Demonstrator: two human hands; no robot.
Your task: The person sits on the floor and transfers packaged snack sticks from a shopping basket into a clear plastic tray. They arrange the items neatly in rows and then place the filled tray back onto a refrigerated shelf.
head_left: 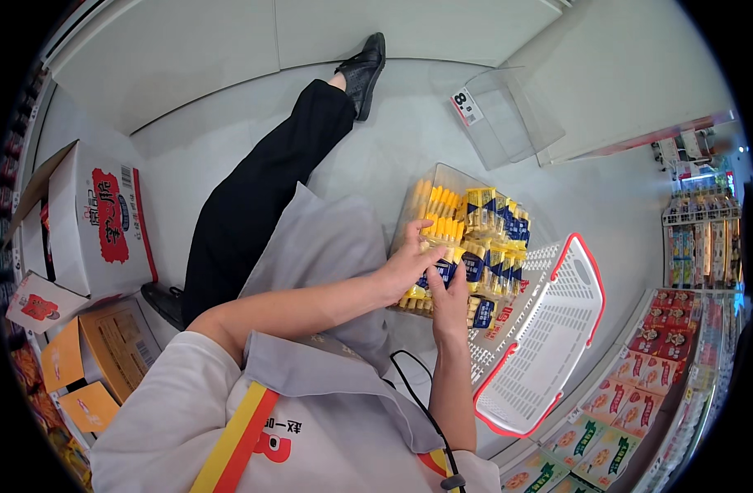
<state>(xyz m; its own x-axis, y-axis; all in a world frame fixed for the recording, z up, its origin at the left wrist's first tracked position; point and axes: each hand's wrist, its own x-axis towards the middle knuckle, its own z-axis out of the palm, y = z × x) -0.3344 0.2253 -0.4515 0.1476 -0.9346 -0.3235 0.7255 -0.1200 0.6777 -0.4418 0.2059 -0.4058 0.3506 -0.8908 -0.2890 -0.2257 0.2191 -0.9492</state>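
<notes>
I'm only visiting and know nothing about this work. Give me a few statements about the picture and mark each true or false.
1. The left hand and right hand are both at the yellow packets in a clear bin. True.
2. The shopping basket is on the person's left. False: the basket is to the right of both hands.
3. A white carton stands on the person's left. True.
4. The person's trousers are white. False: the trousers are black.
5. A second clear container is on the floor beyond the hands. True.
</notes>
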